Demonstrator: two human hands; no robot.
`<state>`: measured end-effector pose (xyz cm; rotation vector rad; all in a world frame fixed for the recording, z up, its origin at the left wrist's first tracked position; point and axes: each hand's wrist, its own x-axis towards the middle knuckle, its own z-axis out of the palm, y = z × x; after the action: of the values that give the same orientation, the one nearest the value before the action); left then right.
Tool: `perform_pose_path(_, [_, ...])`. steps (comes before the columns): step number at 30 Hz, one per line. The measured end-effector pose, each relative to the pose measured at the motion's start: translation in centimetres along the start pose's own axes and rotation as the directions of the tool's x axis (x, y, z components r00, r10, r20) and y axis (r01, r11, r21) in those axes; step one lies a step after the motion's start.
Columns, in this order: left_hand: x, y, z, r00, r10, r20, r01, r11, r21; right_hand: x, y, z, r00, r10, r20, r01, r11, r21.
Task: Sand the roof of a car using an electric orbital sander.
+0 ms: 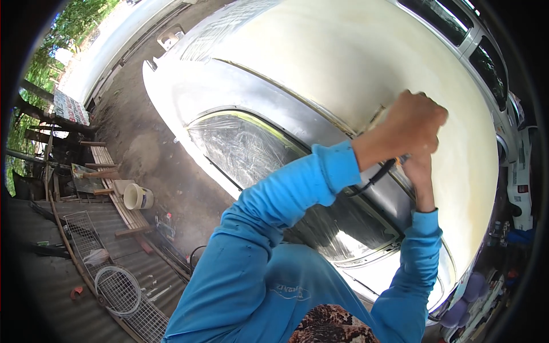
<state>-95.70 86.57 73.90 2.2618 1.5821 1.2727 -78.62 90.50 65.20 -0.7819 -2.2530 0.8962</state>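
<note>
Both of my arms, in blue sleeves, reach over a car whose roof [343, 51] has a pale cream, patchy surface. My left hand [416, 117] is closed in a fist low over the roof. Just below it, my right hand [420, 163] is closed too, partly covered by the left. A black hose or cable [377, 176] with an orange bit near its end runs to my hands. Whatever they grip is hidden behind the fingers. Clear plastic film covers the side window [243, 146], beneath my left arm.
A white bucket [137, 196] stands left of the car, beside wooden planks [110, 168]. Wire racks [86, 231] and a coiled white hose [117, 291] lie on corrugated sheeting [46, 280]. A silver vehicle [460, 51] is parked close by at the upper right.
</note>
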Motion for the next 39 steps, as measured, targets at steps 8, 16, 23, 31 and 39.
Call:
perform_pose_path(8, [2.2, 6.4, 4.8, 0.979, 0.103, 0.175, -0.089, 0.992, -0.087, -8.5, 4.1, -6.5, 0.95, 0.286, -0.128, -0.305, 0.937, -0.17])
perform_pose_path(16, [1.3, -2.6, 0.0, 1.0, -0.004, -0.004, 0.004, 1.0, -0.02, 2.0, 3.7, -0.7, 0.986, 0.15, 0.074, -0.113, 0.924, -0.367])
perform_pose_path(23, [2.7, -11.4, -6.8, 0.975, -0.223, -0.018, 0.223, 0.975, 0.019, 15.3, 6.2, 6.0, 0.981, -0.131, 0.143, 0.13, 0.991, 0.016])
perform_pose_path(31, [6.2, -21.6, -9.6, 0.956, -0.151, -0.253, 0.181, 0.979, 0.097, 26.5, 2.1, 10.5, 0.976, -0.082, 0.204, 0.057, 0.99, 0.129])
perform_pose_path(39, [10.6, -28.7, -12.7, 0.981, -0.111, -0.161, 0.14, 0.974, 0.177, 34.2, 0.7, 12.7, 0.932, -0.29, 0.22, 0.309, 0.949, -0.059])
